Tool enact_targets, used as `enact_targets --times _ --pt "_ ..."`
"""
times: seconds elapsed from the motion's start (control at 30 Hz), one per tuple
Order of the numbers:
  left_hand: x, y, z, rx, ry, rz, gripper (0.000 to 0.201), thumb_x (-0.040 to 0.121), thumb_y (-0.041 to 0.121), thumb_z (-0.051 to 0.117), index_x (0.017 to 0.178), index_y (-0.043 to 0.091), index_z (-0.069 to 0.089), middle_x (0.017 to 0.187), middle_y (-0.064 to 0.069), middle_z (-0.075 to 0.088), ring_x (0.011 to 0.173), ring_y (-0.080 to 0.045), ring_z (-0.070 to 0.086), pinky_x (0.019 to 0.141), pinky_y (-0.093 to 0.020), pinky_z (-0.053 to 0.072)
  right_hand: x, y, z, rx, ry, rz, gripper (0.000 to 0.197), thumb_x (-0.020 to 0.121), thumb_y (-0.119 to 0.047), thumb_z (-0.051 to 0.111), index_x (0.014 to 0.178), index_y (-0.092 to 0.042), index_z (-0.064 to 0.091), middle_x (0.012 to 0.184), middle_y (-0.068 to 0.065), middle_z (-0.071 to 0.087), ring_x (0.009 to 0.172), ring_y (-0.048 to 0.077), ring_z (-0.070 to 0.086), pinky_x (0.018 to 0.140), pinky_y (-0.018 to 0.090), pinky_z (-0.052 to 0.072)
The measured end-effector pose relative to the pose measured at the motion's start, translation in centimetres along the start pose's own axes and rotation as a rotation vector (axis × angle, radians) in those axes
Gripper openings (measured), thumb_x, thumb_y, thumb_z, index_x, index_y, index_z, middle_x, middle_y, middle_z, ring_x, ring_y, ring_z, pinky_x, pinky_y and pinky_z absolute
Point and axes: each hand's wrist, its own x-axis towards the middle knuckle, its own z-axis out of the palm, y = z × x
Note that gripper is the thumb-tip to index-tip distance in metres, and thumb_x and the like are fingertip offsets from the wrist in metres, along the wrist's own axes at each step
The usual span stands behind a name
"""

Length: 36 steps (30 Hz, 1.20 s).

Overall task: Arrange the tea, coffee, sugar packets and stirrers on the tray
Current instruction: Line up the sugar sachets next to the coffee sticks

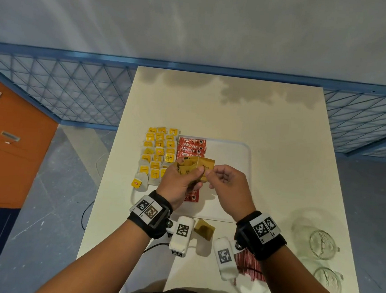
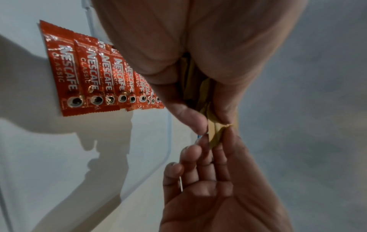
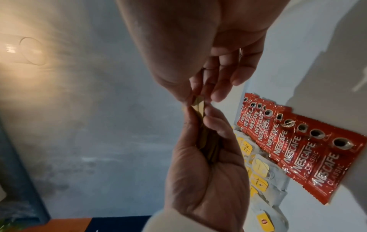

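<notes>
Above the white tray [image 1: 229, 184], my left hand [image 1: 189, 171] grips a bunch of brown sugar packets [image 1: 205, 167]. My right hand [image 1: 213, 174] pinches the right edge of one packet in that bunch. The wrist views show the same packets [image 2: 213, 133] [image 3: 198, 108] edge-on between both hands' fingertips. Red coffee sachets [image 1: 190, 147] [image 2: 89, 75] [image 3: 298, 146] lie overlapped in a column on the tray. Yellow-tagged tea bags [image 1: 158, 153] [image 3: 258, 169] fill the tray's left side. One more brown packet [image 1: 204, 229] lies on the table in front of the tray. Red stirrers [image 1: 250, 265] lie under my right wrist.
Two glass cups [image 1: 323, 243] [image 1: 328, 280] stand on the cream table [image 1: 281, 130] at the right front. An orange cabinet [image 1: 9, 143] stands to the left beyond the table edge. A blue mesh fence [image 1: 76, 91] runs behind. The tray's right half shows bare white.
</notes>
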Motion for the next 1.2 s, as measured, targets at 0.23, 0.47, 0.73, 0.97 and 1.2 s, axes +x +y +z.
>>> enact_targets --times 0.23,0.47,0.73,0.97,1.2 --pt "1.9 0.5 0.1 0.045 -0.009 -0.011 0.019 0.093 0.015 0.068 0.111 0.009 0.065 0.091 -0.013 0.071 0.068 -0.02 0.063 0.054 -0.024 0.048 1.9 0.1 0.6 0.099 0.023 0.003 0.005 0.094 -0.008 0.07 0.099 -0.01 0.07 0.069 -0.011 0.072 0.064 -0.001 0.065 0.067 0.014 0.051" --pt "4.4 1.2 -1.3 -0.047 -0.027 -0.095 0.023 0.098 0.006 0.058 0.121 0.007 0.06 0.106 -0.02 0.073 0.076 -0.024 0.071 0.055 -0.022 0.056 4.5 0.7 0.3 0.079 0.044 0.034 0.01 0.095 -0.012 0.069 0.093 -0.022 0.071 0.075 -0.011 0.07 0.066 0.003 0.064 0.065 0.013 0.049" --pt "6.6 1.3 -3.0 -0.053 0.022 -0.086 0.02 0.098 0.006 0.058 0.118 0.009 0.059 0.103 -0.02 0.072 0.083 -0.025 0.072 0.058 -0.022 0.058 8.2 0.9 -0.6 0.072 0.116 0.023 0.008 0.098 -0.014 0.067 0.098 -0.021 0.07 0.081 -0.01 0.071 0.066 -0.001 0.063 0.059 0.011 0.047" --pt "7.7 0.7 -4.3 -0.032 0.113 -0.101 0.044 0.093 0.009 0.067 0.134 0.002 0.052 0.105 -0.019 0.074 0.083 -0.023 0.076 0.055 -0.022 0.058 12.6 2.9 -0.8 -0.023 0.226 0.106 0.008 0.098 -0.022 0.065 0.101 -0.022 0.072 0.087 -0.012 0.073 0.07 0.004 0.066 0.062 0.009 0.049" --pt "8.1 0.4 -4.5 0.002 0.111 -0.09 0.035 0.093 0.01 0.067 0.126 0.002 0.059 0.104 -0.021 0.074 0.082 -0.023 0.074 0.057 -0.022 0.058 14.8 6.1 -0.2 -0.248 0.182 0.266 0.013 0.09 -0.03 0.066 0.081 -0.033 0.075 0.08 -0.012 0.075 0.078 0.013 0.072 0.076 0.032 0.061"
